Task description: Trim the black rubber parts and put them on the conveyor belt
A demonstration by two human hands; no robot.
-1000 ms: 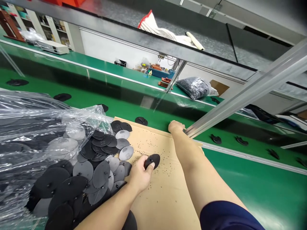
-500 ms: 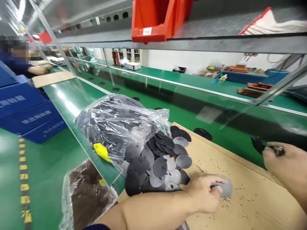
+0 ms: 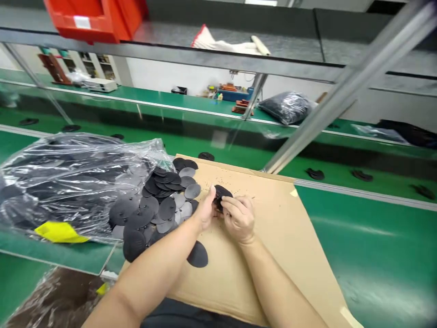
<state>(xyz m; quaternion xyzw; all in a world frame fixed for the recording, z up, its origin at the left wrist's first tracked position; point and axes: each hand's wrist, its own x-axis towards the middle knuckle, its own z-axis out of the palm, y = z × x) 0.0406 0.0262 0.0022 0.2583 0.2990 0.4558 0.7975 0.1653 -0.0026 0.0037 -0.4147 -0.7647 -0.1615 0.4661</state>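
My left hand [image 3: 206, 210] grips a dark round disc [image 3: 223, 191] from its left side, thumb up along the edge. From the right, my right hand [image 3: 241, 218] is closed with its fingertips against the disc's near face. Whether a small tool is also between its fingers I cannot make out. Both hands are just above a cardboard sheet [image 3: 273, 255] strewn with tiny dark bits. To their left lies a loose heap of black and grey discs [image 3: 167, 207], some with small nubs. One black disc [image 3: 198, 254] lies apart, nearer my body.
A clear plastic bag [image 3: 68, 177] full of discs lies at the left, a yellow label [image 3: 61, 232] beside it. Beyond the cardboard, a green belt [image 3: 252, 157] carries small dark stacks [image 3: 314, 174]. A slanted metal post [image 3: 341, 91] and overhead shelf with a red bin [image 3: 99, 20] stand close.
My view has swung right. My right hand has come in from the belt side, and both hands now meet at one dark disc. The grey disc under my left hand is out of its grip.
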